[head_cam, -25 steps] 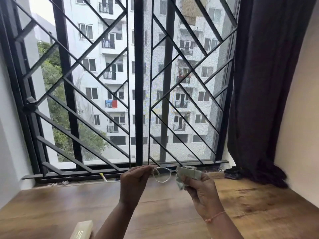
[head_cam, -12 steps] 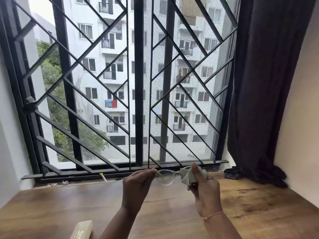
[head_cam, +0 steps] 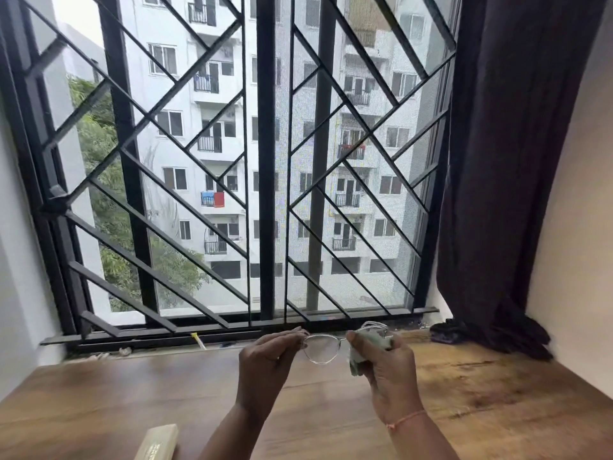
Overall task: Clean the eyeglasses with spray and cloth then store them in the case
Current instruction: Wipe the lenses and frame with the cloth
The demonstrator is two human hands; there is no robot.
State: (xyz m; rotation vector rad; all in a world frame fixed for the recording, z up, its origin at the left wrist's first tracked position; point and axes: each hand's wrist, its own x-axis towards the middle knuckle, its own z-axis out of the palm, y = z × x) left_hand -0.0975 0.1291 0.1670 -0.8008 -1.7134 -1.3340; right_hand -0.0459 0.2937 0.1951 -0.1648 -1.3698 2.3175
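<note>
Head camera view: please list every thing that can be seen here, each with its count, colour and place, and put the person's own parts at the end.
eyeglasses: one, clear lenses in a thin pale frame, held up between the two hands before the window
cleaning cloth: one, pale green, bunched in the right hand over one lens
case: one, cream, lying on the table at the bottom edge, left of the arms
table: one, brown wood, across the whole lower view
window grille: one, black bars, behind the table
curtain: one, dark, hanging at the right, its end heaped on the table
left hand: one, grip on the left end of the frame
right hand: one, grip on the cloth; orange thread on the wrist
</note>
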